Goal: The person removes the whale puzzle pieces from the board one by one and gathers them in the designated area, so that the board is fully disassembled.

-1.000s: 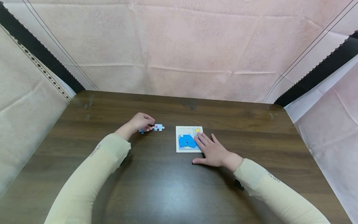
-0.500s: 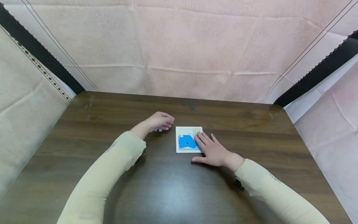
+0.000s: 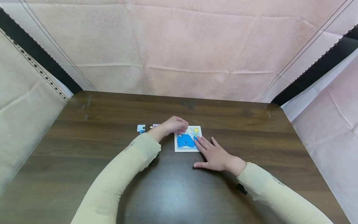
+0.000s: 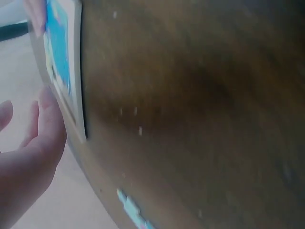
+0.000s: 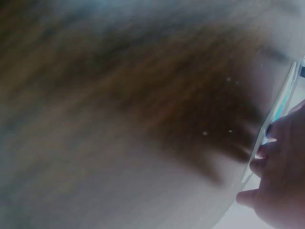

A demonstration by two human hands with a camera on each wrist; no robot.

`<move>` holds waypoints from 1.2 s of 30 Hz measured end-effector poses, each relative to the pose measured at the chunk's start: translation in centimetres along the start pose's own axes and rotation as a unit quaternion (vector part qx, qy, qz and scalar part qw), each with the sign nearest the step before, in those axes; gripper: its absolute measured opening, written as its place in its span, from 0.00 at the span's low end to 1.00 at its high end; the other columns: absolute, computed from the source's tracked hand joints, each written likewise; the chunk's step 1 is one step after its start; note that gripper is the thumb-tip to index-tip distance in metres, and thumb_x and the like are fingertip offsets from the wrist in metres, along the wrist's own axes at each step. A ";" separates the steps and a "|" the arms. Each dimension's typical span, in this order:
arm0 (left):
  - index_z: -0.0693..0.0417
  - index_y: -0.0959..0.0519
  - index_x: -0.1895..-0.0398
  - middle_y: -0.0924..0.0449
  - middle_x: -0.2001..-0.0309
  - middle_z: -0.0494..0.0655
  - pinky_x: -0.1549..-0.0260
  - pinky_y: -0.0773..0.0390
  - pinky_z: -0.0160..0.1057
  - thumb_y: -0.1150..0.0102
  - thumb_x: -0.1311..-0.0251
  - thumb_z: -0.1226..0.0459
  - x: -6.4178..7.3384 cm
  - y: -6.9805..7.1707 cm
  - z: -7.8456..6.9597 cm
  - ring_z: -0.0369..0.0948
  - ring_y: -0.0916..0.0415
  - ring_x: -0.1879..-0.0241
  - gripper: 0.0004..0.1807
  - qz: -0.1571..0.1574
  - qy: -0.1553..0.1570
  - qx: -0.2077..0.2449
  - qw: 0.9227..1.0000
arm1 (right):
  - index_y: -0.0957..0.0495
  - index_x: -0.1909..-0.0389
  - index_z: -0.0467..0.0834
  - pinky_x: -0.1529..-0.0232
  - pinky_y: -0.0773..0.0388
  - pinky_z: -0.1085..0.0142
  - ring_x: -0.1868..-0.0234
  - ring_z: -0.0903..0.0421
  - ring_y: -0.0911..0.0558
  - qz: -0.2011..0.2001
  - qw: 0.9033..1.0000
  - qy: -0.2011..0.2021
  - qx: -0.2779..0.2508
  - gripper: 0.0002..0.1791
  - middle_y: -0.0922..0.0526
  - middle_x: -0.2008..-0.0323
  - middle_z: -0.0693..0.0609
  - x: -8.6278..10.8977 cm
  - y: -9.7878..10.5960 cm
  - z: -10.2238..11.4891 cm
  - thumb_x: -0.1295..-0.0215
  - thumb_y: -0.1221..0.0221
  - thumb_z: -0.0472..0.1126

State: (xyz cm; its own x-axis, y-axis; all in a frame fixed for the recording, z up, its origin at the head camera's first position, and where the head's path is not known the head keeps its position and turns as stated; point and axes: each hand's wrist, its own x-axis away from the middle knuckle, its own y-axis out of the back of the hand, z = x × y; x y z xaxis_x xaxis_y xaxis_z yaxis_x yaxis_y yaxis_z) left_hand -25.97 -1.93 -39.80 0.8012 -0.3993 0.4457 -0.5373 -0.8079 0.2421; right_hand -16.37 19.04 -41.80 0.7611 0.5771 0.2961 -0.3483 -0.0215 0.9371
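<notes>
A square puzzle board (image 3: pixel 176 147) with a white border, a blue whale and a yellow sun lies on the dark wooden table. My left hand (image 3: pixel 176 124) is over its upper left corner, partly covering it. In the left wrist view, the left fingers (image 4: pixel 51 119) bend loosely near the board's edge, and no piece shows between them and the thumb. My right hand (image 3: pixel 213 154) rests with spread, straight fingers on the board's right side. Left of the board lie one blue-white puzzle piece (image 3: pixel 141 128) and another piece (image 3: pixel 155 125), the latter partly hidden by the left hand.
The brown table (image 3: pixel 167 193) runs back to a pale pink cloth (image 3: pixel 181 46) hanging behind it. Similar cloth and black strips border both sides. The left forearm (image 3: pixel 126 168) crosses the table in front of the loose pieces.
My left hand has moved right from the loose pieces to the board's upper left corner, uncovering the leftmost piece. My right hand stays on the board, nearly still. The view has shifted slightly.
</notes>
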 end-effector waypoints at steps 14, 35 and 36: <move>0.60 0.26 0.45 0.19 0.56 0.53 0.56 0.21 0.31 0.49 0.34 0.59 -0.9 -2.0 0.3 0.41 0.21 0.62 0.19 -0.038 0.016 0.022 0.999 | 0.58 0.26 0.48 0.30 0.62 0.40 0.25 0.50 0.58 0.009 1.000 -0.002 0.004 0.52 0.59 0.25 0.48 0.0 0.0 0.0 0.43 0.53 0.73; 0.59 0.24 0.47 0.20 0.60 0.51 0.56 0.21 0.31 0.49 0.35 0.59 -1.0 -2.1 -0.3 0.41 0.22 0.62 0.18 -0.042 0.039 0.048 0.997 | 0.57 0.26 0.47 0.30 0.61 0.39 0.25 0.48 0.58 0.011 1.000 0.003 0.002 0.53 0.58 0.25 0.47 -0.1 0.3 -0.1 0.44 0.53 0.74; 0.59 0.25 0.47 0.20 0.59 0.51 0.56 0.21 0.31 0.49 0.34 0.59 -1.0 -2.1 -0.4 0.42 0.22 0.62 0.18 -0.044 0.040 0.049 0.997 | 0.57 0.26 0.47 0.30 0.61 0.39 0.25 0.48 0.58 0.011 1.000 0.003 0.003 0.53 0.58 0.25 0.47 -0.1 0.2 -0.2 0.44 0.54 0.74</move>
State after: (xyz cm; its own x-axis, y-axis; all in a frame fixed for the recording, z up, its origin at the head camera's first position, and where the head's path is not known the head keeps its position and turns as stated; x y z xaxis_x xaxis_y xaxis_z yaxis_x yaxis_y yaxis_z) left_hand -25.72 0.36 -40.40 0.8185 -0.2919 0.4948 -0.4337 -0.8788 0.1992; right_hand -16.61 19.11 -41.63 0.7496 0.5820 0.3153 -0.3620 -0.0383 0.9314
